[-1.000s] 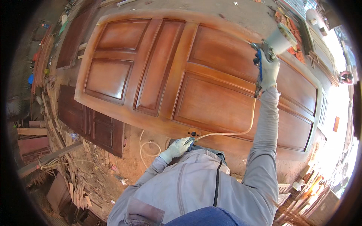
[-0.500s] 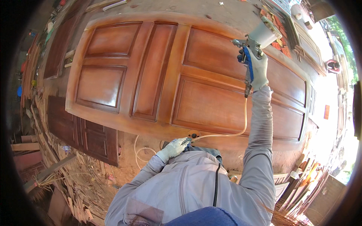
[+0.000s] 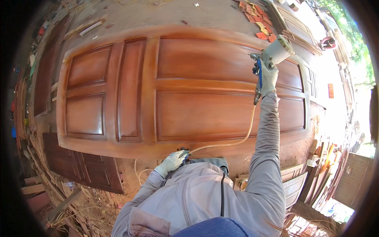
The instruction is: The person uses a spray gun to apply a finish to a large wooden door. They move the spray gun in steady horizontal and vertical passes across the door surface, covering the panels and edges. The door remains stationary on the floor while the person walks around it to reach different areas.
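A large reddish-brown panelled wooden door (image 3: 148, 87) lies flat in front of me, its finish glossy in places. My right hand (image 3: 269, 79), in a pale glove with blue on it, is closed round the grip of a metal spray gun (image 3: 263, 62). The gun is held out over the door's far right part, its whitish cup (image 3: 279, 49) tilted to the right. From the gun's grip a thin pale hose (image 3: 237, 143) runs back to my left hand (image 3: 173, 162). That gloved hand is closed on the hose beside the door's near edge.
A darker panelled door (image 3: 92, 168) lies below the near left edge. Planks and wood scraps (image 3: 55, 197) cover the left side. Boards (image 3: 321, 170) stand at the right, and red sheets (image 3: 258, 17) lie on the floor at the far right. A person (image 3: 327, 42) is beyond them.
The view has shifted and turned, so the door sits further left and lower. My right hand has carried the spray gun rightward along the door. My left hand stays on the hose.
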Motion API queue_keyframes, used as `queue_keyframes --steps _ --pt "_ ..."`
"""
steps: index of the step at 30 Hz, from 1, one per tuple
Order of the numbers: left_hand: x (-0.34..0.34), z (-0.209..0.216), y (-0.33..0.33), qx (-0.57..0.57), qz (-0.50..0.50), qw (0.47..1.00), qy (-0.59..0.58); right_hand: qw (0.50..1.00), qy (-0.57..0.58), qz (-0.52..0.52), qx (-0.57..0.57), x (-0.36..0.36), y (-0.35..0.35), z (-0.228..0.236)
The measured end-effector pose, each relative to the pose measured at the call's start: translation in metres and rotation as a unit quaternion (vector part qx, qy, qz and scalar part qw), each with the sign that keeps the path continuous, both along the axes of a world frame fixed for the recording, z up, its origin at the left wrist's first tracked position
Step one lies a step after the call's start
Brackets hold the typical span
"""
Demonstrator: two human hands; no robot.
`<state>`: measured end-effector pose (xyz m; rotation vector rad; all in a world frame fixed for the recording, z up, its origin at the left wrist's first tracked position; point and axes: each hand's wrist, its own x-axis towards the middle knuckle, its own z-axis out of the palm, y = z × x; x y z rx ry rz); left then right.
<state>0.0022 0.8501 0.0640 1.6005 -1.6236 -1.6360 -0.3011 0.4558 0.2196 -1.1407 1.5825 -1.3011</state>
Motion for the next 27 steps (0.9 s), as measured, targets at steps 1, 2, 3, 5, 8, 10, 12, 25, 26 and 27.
queue_keyframes --steps 1,2,3,5,8,10,12,25,26,27 --pt "-0.011 0.001 -0.006 -0.009 -0.002 1.000 0.001 1.000 0.008 -0.010 0.000 -0.019 -0.004 0.000" --pt "-0.022 0.002 -0.012 -0.008 -0.014 1.000 0.012 1.000 0.017 -0.020 0.000 -0.038 -0.008 -0.001" --pt "-0.031 0.007 -0.018 -0.003 -0.025 0.999 0.022 0.999 0.016 -0.027 -0.001 -0.052 -0.010 -0.001" --pt "-0.058 0.007 -0.029 0.010 -0.025 0.999 0.025 0.999 0.015 -0.040 -0.004 -0.082 -0.014 0.000" --pt "-0.111 0.008 -0.044 0.049 -0.008 0.999 0.023 0.999 0.026 -0.043 -0.007 -0.142 -0.027 -0.007" --pt "-0.148 0.019 -0.057 0.095 -0.017 0.994 0.049 0.997 0.058 -0.052 -0.001 -0.179 -0.033 -0.008" --pt "-0.180 0.023 -0.065 0.148 -0.010 0.989 0.031 0.996 0.073 -0.056 -0.006 -0.208 -0.040 -0.010" --pt "-0.231 0.013 -0.067 0.100 0.028 0.995 0.003 0.996 0.046 0.074 0.001 -0.159 -0.053 -0.009" --pt "-0.227 0.006 -0.062 0.096 0.038 0.995 -0.002 0.995 0.008 0.101 0.001 -0.140 -0.052 -0.009" --pt "-0.223 0.001 -0.062 0.088 0.047 0.995 -0.004 0.992 -0.021 0.124 0.001 -0.122 -0.055 -0.011"
